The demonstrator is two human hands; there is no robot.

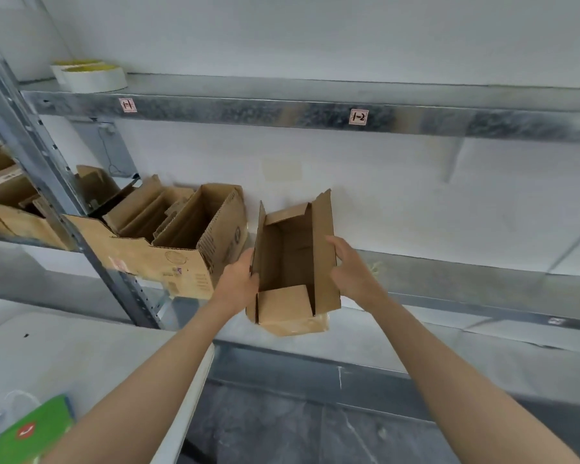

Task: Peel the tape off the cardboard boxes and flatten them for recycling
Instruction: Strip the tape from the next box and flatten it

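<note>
A small brown cardboard box [290, 262] with its top flaps up is held in front of the lower metal shelf [466, 283]. My left hand [238, 279] grips the box's left wall, fingers hidden behind the flap. My right hand [352, 269] is at the right long flap, fingers stretched along its outer side, thumb apart. The box's inside looks empty. A glossy patch shows on its bottom front edge. To the left, a bigger open cardboard box [195, 239] stands on the shelf with flat cardboard pieces inside.
Rolls of tape [91, 77] lie on the upper shelf [315, 112], which carries labels. More cardboard boxes [7, 202] sit beyond the shelf upright [51, 182] at the left. A white table [91, 356] with a green packet [31, 430] is at lower left. Dark floor lies below.
</note>
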